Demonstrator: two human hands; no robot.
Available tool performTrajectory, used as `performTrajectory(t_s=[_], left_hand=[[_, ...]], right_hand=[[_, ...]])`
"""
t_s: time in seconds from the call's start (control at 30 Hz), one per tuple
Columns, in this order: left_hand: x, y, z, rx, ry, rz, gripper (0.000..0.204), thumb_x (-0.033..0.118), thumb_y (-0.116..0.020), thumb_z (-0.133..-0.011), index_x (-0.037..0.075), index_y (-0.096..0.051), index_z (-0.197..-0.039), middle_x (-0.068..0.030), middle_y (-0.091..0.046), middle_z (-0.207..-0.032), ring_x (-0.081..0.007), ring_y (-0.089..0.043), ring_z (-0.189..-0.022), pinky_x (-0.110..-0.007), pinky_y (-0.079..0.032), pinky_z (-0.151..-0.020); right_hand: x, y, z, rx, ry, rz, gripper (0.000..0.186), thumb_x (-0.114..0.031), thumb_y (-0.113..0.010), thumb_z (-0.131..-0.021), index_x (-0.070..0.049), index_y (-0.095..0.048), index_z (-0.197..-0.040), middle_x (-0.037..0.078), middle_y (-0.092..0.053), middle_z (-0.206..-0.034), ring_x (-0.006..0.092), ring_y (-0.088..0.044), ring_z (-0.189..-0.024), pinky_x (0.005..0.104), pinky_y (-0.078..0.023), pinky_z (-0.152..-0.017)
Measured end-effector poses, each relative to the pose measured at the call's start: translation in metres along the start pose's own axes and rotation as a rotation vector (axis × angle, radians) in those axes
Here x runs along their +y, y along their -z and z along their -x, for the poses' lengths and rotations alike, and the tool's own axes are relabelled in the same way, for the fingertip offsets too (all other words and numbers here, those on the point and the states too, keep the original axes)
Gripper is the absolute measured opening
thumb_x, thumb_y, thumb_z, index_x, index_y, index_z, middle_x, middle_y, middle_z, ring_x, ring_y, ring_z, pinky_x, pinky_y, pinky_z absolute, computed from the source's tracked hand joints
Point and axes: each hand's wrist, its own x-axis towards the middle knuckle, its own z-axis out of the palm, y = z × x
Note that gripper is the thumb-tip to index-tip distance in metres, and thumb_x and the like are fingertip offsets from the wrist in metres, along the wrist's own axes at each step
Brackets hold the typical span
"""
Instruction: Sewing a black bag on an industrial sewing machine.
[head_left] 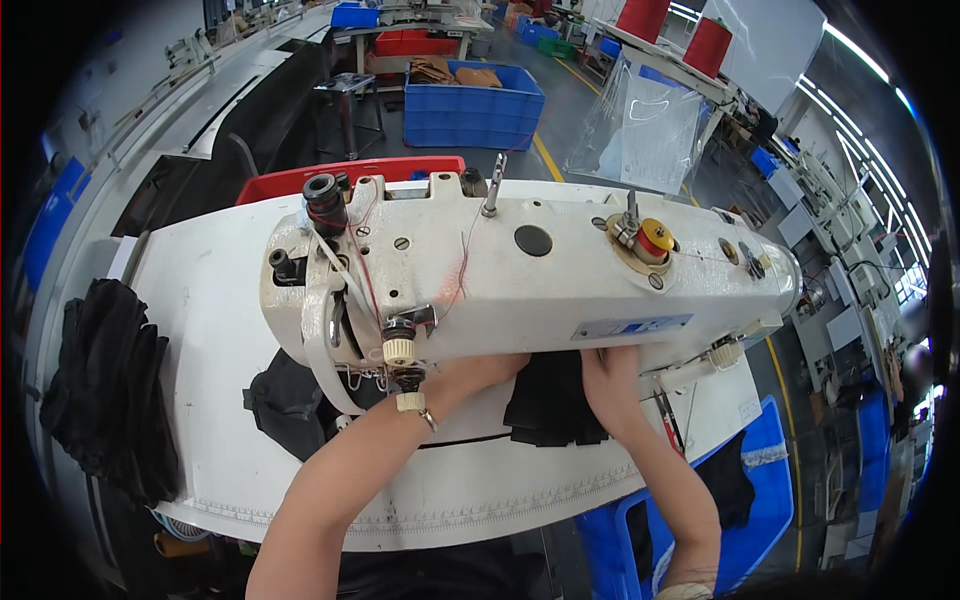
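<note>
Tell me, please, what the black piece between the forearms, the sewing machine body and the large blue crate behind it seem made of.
The black piece looks like matte cloth, fibre unclear, given its soft, layered edges. The sewing machine body is probably painted metal, with a hard, slightly glossy off-white surface. The large blue crate seems moulded plastic, evenly coloured with ridged walls.

2 bare forearms, the left wearing 1 thin bracelet.
</note>
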Motion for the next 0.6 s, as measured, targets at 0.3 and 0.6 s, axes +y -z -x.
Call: performTrajectory(t_s=[0.3,0.6], left_hand=[[0.032,0.015,0.005,0.035,-0.023,0.114,0.023,0.014,-0.049,-0.094,-0.002,-0.065,-0.099,-0.0231,-0.065,-0.096,-0.0355,-0.063,-0.092,-0.041,-0.050,-0.083],[0.072,0.144,0.187,-0.441,0.358,1.451,0.058,0.023,-0.067,-0.093,0.005,-0.043,-0.143,-0.0107,-0.058,-0.125,-0.0159,-0.058,-0.105,-0.031,-0.048,-0.088]], right_hand=[[-0.120,0.120,0.122,-0.113,-0.144,-0.274,0.029,0.018,-0.048,-0.068,0.006,-0.067,-0.086,0.014,-0.068,-0.083,0.0172,-0.065,-0.080,0.0274,-0.050,-0.073],[-0.127,0.042,0.137,-0.710,-0.696,-0.811,0.033,-0.023,-0.057,-0.099,0.006,-0.067,-0.089,0.004,-0.056,-0.057,0.0089,-0.049,-0.048,0.0223,-0.035,-0.046]])
